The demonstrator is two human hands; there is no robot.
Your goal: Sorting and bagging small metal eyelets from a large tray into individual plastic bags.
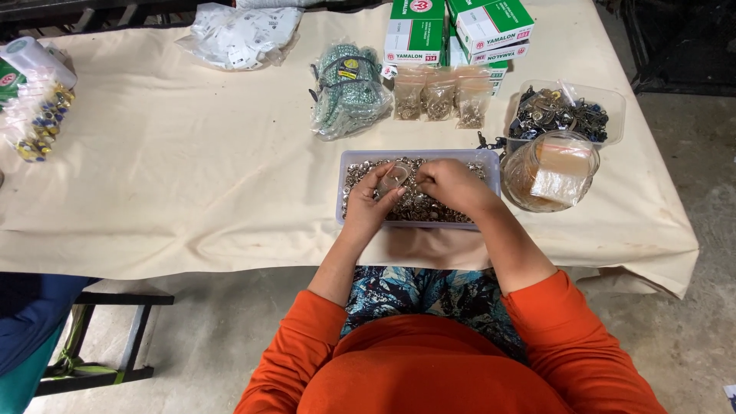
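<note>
Left hand: the left hand (373,198) was over the tray, its fingers curled around a small clear bag (392,178), which it held at the opening.
Right hand: the right hand (452,184) was also over the tray, just beside the bag, with the fingers bent and pinched together; what they held was too small to tell.
Tray: a shallow pale purple plastic tray (418,156) stood on the table near the front edge, filled with small silver metal buttons (418,205).
Table: the table (192,176) was covered with a cream cloth that hung over the edge.
Jar: a round clear jar (550,170) stood just to the right of the tray, with folded clear bags inside it.
Clear box: behind the jar was a clear plastic box (567,112) with dark metal parts.
Small bags: three little bags (439,96) with brownish pieces leaned against green and white boxes (460,31) at the far side of the table.
Green bundle: a bag with green and silver things (349,88) lay behind the tray, well apart from it.
White bag: a crumpled white bag (241,32) lay at the far edge.
Left side: packets with blue and gold pieces (38,115) lay at the left end of the table.
Sleeves: the person wore orange sleeves (295,353).
</note>
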